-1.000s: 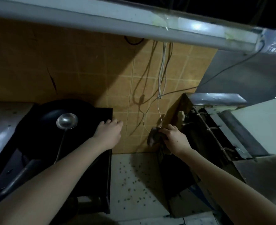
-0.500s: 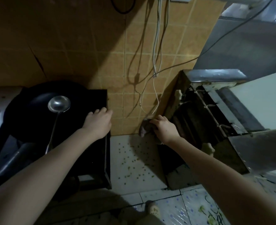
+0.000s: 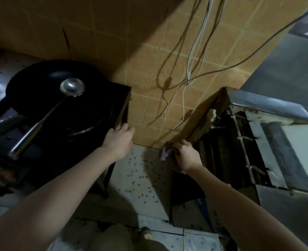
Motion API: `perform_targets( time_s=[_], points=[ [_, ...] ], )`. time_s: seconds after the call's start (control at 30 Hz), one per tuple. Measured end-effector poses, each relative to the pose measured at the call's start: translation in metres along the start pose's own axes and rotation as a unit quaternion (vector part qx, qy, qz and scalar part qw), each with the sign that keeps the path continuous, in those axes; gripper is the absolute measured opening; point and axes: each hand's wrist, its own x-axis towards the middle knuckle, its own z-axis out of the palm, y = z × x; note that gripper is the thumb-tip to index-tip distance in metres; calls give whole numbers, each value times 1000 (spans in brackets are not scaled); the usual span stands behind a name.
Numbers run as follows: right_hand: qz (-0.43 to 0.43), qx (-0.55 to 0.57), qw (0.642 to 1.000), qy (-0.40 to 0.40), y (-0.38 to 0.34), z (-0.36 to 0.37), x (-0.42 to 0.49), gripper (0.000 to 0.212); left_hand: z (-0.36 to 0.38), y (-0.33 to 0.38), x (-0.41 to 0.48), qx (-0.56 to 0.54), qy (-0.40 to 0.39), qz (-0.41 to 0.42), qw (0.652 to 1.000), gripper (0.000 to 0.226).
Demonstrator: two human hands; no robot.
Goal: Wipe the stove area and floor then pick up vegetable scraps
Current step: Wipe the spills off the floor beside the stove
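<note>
Left hand (image 3: 119, 140) rested flat on stove (image 3: 88, 113) corner, holding nothing | right hand (image 3: 186, 156) clenched around rag (image 3: 166, 153) at wall base, 3 o'clock of left | scraps (image 3: 140, 175) strewn on floor (image 3: 131, 200) between hands, 6 o'clock of rag

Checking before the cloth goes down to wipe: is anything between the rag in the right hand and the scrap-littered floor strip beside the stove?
Nothing visible. The right hand holds the rag just above the floor strip, strewn only with scraps.
</note>
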Motion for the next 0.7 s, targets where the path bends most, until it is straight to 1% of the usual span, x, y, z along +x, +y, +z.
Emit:
perform_targets(
  time_s=[0.13,0.23,0.37,0.47,0.7],
  points=[
    [13,16,1000,17,13,33,5,30,34,9,13,2,-19,-5,1000,36],
    [29,25,999,20,25,77,14,28,72,11,30,16,-34,-7,999,39],
    [62,56,996,17,36,154,34,31,144,9,53,11,-38,-22,999,39],
    [79,73,994,4,43,220,46,31,205,3,72,8,-40,-25,999,46],
    [70,95,993,-27,75,371,86,36,349,-29,136,10,-16,-35,999,40]
  ],
)
